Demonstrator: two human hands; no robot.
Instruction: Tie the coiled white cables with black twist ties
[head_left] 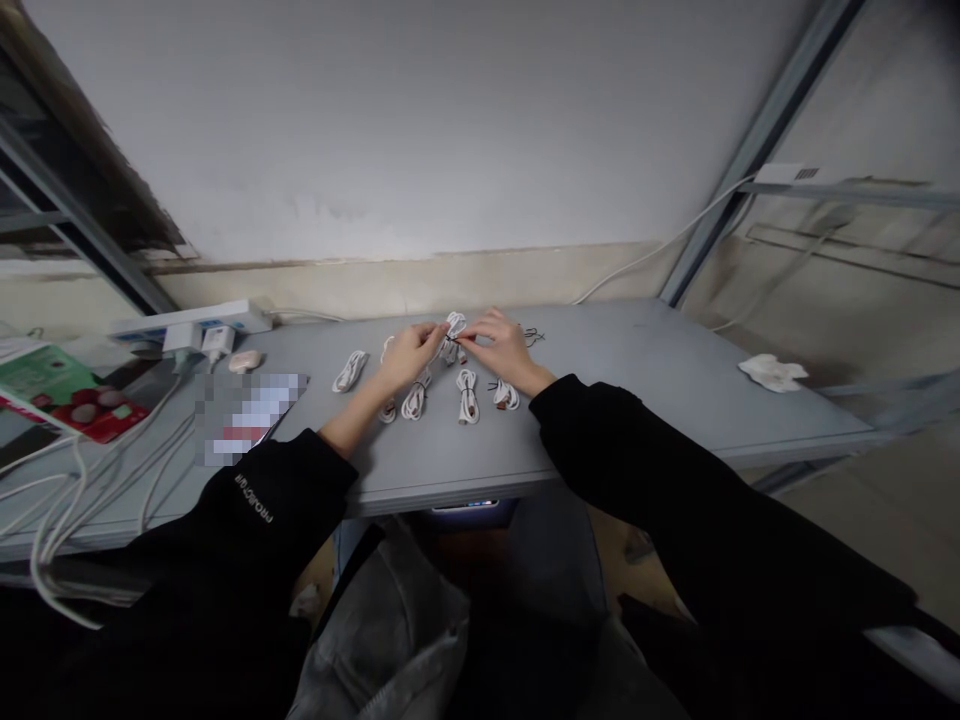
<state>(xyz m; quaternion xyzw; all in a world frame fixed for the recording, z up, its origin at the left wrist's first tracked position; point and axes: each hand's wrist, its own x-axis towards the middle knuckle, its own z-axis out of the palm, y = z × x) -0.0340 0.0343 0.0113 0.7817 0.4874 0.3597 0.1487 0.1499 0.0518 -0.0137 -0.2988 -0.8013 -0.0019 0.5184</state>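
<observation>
My left hand (411, 355) and my right hand (502, 347) meet at the middle of a grey table (600, 385). Their fingertips pinch a coiled white cable (454, 328), and my right fingers also hold a thin dark wire tie (469, 341) against it. Several other bundled white cables lie in a loose row just below my hands, among them one (468, 396) directly under the gap. Another coil (350, 371) sits to the left of my left hand. A tangle of dark wire (532, 337) lies just beyond my right hand.
A white power strip (187, 322) with plugs sits at the table's back left, with white cords (82, 505) trailing over the left edge. A pixelated flat item (251, 418), a pale mouse (244, 361) and a crumpled tissue (772, 373) lie on the table.
</observation>
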